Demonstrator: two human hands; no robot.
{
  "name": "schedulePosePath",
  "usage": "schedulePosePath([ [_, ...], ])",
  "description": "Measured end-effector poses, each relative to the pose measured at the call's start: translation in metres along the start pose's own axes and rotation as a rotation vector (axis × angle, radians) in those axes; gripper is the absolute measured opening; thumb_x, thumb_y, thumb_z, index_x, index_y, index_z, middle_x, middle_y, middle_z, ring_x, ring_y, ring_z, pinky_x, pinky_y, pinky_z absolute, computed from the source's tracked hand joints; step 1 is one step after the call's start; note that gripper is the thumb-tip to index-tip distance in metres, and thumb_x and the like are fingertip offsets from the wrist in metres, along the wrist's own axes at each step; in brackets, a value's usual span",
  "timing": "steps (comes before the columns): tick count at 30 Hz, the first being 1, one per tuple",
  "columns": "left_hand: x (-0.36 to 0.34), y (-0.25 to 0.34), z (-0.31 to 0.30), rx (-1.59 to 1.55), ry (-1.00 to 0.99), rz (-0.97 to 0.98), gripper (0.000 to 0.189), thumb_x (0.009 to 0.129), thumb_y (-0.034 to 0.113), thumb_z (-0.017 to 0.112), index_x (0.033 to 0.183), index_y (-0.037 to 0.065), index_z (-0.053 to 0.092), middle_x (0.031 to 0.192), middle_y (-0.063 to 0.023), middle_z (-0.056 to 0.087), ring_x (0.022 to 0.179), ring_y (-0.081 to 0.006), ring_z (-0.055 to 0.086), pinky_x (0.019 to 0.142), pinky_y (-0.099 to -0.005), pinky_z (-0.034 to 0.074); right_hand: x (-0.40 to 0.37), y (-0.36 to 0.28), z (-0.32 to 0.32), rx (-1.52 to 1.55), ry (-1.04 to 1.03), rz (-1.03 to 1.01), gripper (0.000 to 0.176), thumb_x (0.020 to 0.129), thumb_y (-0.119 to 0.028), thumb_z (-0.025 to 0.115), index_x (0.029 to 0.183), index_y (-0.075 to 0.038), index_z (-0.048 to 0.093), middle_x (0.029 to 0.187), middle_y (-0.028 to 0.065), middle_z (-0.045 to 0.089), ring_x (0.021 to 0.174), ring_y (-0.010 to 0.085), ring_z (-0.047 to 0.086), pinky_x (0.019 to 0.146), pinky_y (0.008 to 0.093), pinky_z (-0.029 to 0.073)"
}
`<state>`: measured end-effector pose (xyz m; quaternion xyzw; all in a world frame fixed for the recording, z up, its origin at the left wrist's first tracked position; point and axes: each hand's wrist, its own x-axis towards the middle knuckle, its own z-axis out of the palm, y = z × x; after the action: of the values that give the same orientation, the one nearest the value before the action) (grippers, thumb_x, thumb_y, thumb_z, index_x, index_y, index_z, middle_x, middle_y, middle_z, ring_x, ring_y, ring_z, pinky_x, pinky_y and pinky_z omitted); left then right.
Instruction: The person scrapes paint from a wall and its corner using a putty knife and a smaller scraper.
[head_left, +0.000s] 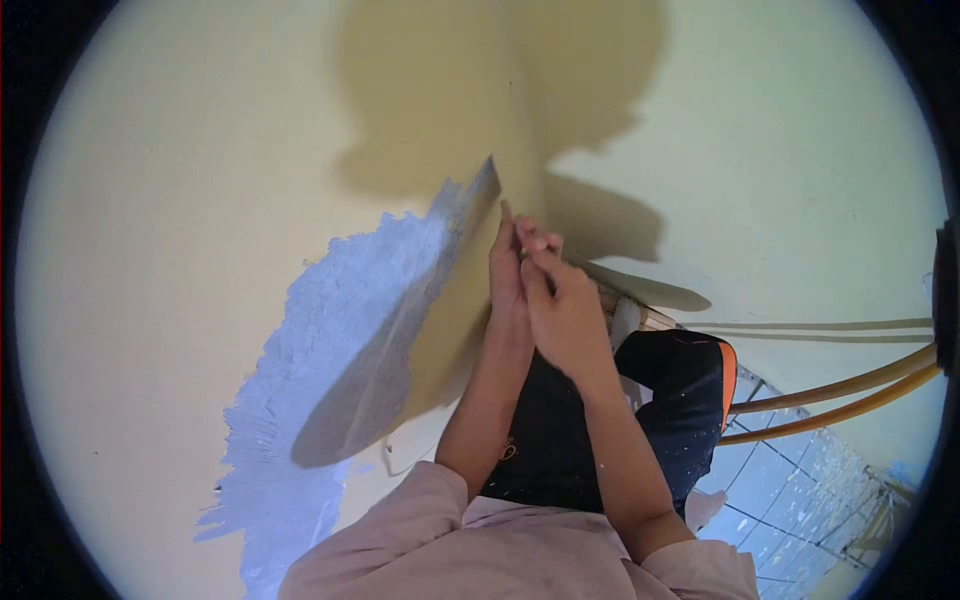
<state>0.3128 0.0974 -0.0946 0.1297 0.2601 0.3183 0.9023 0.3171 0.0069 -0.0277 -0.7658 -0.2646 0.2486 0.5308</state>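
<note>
A thin flat scraper blade lies against the yellow wall, at the upper tip of a pale grey-blue bare patch with ragged edges. My left hand is closed around the scraper's handle, which is mostly hidden by the fingers. Close beside it on the right, my right hand has its fingers bent against the left hand and the handle; what exactly they grip is hidden. The wall corner runs just above both hands, and shadows fall across the two walls.
Two orange-brown hoses run from the right edge toward my legs in black trousers. Below them is a tiled floor spotted with white flakes. A second wall stands at the right.
</note>
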Motion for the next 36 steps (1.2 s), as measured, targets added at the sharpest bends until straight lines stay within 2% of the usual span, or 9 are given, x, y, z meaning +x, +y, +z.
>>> schedulePosePath([
  [5,0.003,0.013,-0.042,-0.184,-0.292,-0.154,0.026,0.094,0.029,0.044,0.076,0.011,0.051,0.058,-0.0003,0.047,0.048,-0.0106,0.042,0.056,-0.0251,0.042,-0.007,0.008,0.016,-0.040,0.082,-0.190,0.027,0.086,-0.018,0.047,0.102,0.000,0.059,0.085,0.0278,0.058,0.081,0.0416,0.058,0.073,0.0420,0.045],
  [10,-0.006,-0.003,0.024,0.120,-0.106,0.086,0.030,0.095,0.032,0.041,0.077,0.010,0.052,0.059,-0.0023,0.051,0.049,-0.0123,0.049,0.057,-0.0264,0.046,0.015,-0.008,-0.013,-0.006,0.080,-0.064,0.026,0.085,-0.018,0.049,0.103,-0.002,0.061,0.089,0.0279,0.059,0.088,0.0426,0.057,0.080,0.0417,0.044],
  [12,0.000,0.003,-0.012,-0.483,-0.572,-0.214,0.008,0.090,0.013,0.046,0.084,0.008,0.047,0.076,0.0008,0.047,0.066,-0.0112,0.049,0.072,-0.0256,0.044,0.003,-0.003,-0.007,-0.028,0.007,-0.131,0.027,0.087,-0.018,0.047,0.102,0.001,0.059,0.087,0.0278,0.059,0.084,0.0429,0.057,0.075,0.0413,0.045],
  [13,0.038,0.005,-0.041,-0.187,-0.625,-0.272,0.012,0.091,0.015,0.044,0.081,0.009,0.048,0.072,0.0009,0.047,0.065,-0.0099,0.049,0.066,-0.0246,0.045,0.014,0.005,-0.007,-0.073,0.042,-0.181,0.027,0.087,-0.017,0.047,0.102,0.001,0.059,0.087,0.0283,0.059,0.085,0.0428,0.058,0.075,0.0407,0.045],
  [16,0.037,-0.015,0.051,0.043,-0.003,0.020,0.029,0.096,0.030,0.039,0.075,0.013,0.050,0.056,0.0020,0.046,0.043,-0.0116,0.043,0.050,-0.0283,0.044,0.056,-0.008,-0.032,-0.022,0.039,0.001,0.026,0.085,-0.016,0.050,0.102,0.001,0.059,0.090,0.0295,0.058,0.090,0.0427,0.057,0.080,0.0407,0.045],
  [19,0.025,-0.012,0.008,-0.477,-0.215,-0.236,0.030,0.095,0.033,0.042,0.074,0.012,0.050,0.056,0.0027,0.045,0.045,-0.0106,0.044,0.050,-0.0274,0.044,0.029,-0.005,-0.030,0.000,0.014,-0.075,0.027,0.085,-0.016,0.048,0.101,0.003,0.058,0.087,0.0303,0.057,0.087,0.0433,0.057,0.077,0.0413,0.045],
  [25,0.035,-0.024,0.047,0.193,-0.051,0.093,0.029,0.094,0.034,0.044,0.079,0.011,0.053,0.061,0.0027,0.050,0.046,-0.0096,0.045,0.052,-0.0262,0.044,0.056,-0.002,-0.039,0.042,0.016,0.003,0.028,0.085,-0.017,0.049,0.102,0.002,0.059,0.088,0.0303,0.057,0.090,0.0429,0.056,0.080,0.0406,0.044],
  [28,0.019,-0.011,0.019,-0.401,-0.185,-0.176,0.029,0.095,0.032,0.042,0.076,0.012,0.052,0.059,0.0020,0.050,0.046,-0.0114,0.047,0.053,-0.0263,0.045,0.031,0.009,-0.025,-0.046,0.034,-0.192,0.027,0.086,-0.016,0.048,0.102,0.004,0.058,0.084,0.0290,0.058,0.082,0.0424,0.058,0.073,0.0411,0.044],
  [36,0.037,-0.012,0.003,-0.122,-0.264,-0.143,0.015,0.087,0.012,0.049,0.073,0.012,0.044,0.063,0.0029,0.042,0.049,-0.0087,0.044,0.054,-0.0236,0.044,0.026,0.011,-0.020,-0.011,-0.015,-0.125,0.028,0.087,-0.019,0.047,0.102,0.002,0.058,0.087,0.0284,0.058,0.086,0.0423,0.057,0.075,0.0412,0.044],
])
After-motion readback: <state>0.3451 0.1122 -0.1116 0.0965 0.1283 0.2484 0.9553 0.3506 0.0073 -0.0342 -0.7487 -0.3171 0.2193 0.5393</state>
